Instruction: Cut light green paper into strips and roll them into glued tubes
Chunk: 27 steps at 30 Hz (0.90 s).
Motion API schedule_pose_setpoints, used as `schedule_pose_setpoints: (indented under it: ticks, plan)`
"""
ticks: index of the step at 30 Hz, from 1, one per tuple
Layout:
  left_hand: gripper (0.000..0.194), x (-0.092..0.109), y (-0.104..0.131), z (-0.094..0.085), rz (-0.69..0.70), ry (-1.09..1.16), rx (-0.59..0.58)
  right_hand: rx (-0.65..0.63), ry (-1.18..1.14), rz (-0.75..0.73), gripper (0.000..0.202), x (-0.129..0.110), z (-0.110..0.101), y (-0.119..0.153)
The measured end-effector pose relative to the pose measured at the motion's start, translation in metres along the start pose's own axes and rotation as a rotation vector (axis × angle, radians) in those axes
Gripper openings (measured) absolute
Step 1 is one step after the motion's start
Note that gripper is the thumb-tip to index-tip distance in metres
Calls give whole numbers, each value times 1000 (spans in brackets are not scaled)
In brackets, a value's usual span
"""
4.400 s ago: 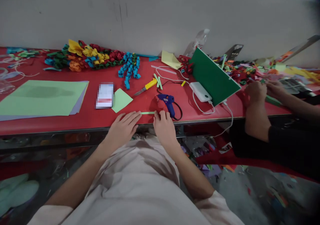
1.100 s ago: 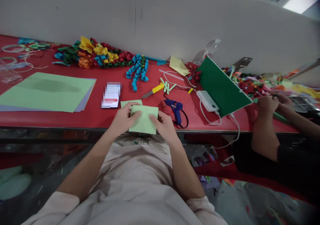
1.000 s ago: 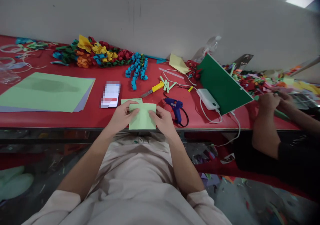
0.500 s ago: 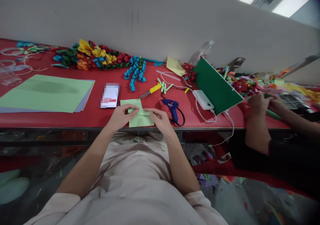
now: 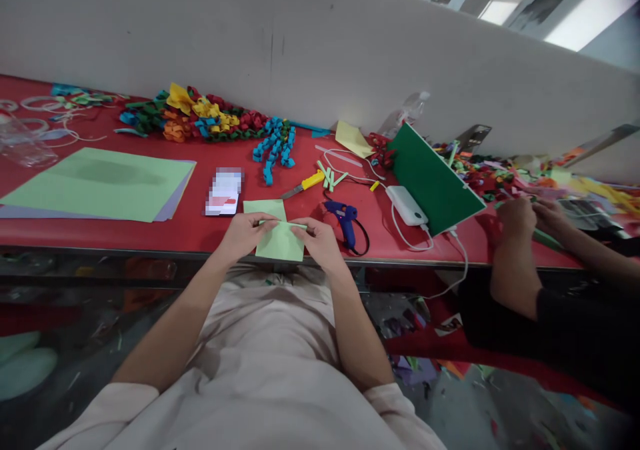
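Both hands pinch a small light green paper (image 5: 280, 243) along its upper edge, close to the table's front edge. My left hand (image 5: 246, 233) is closed on its left end, and my right hand (image 5: 319, 239) is closed on its right end. Behind them another light green piece (image 5: 265, 209) lies flat on the red table. A yellow cutter (image 5: 312, 181) rests beyond the hands beside several short green strips (image 5: 331, 178). To the right of my right hand is a blue glue gun (image 5: 346, 223). A phone (image 5: 224, 193) lies left of the papers.
Large green sheets (image 5: 100, 182) lie at the left on the red table (image 5: 200, 235). Colourful paper chains (image 5: 200, 117) run along the wall. On the right are a white power bank (image 5: 406, 205), a leaning green board (image 5: 435, 177) and another person's hands (image 5: 517, 218).
The paper between my hands has been raised slightly at its top edge, and its lower part has shifted a little left. My fingers now pinch the edge more closely. The view has shifted slightly.
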<state>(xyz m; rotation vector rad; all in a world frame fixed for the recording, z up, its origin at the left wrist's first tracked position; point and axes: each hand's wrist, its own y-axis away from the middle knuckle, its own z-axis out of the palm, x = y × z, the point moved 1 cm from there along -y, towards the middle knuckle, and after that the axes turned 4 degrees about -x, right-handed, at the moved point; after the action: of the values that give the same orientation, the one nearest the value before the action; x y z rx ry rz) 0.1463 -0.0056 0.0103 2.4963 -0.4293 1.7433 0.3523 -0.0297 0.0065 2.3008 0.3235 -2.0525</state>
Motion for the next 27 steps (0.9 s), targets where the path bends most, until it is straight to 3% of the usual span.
schedule_pose_setpoints:
  ticks: [5, 23, 27]
  plan:
    - [47, 2, 2, -2, 33, -60, -20, -33, 26, 23, 39, -2, 0, 1]
    - [42, 8, 2, -1, 44, -102, -68, 52, 135, 8, 36, -3, 4, -2]
    - [43, 19, 18, -7, 163, -190, -74, 109, 96, 22, 34, -1, -1, -3]
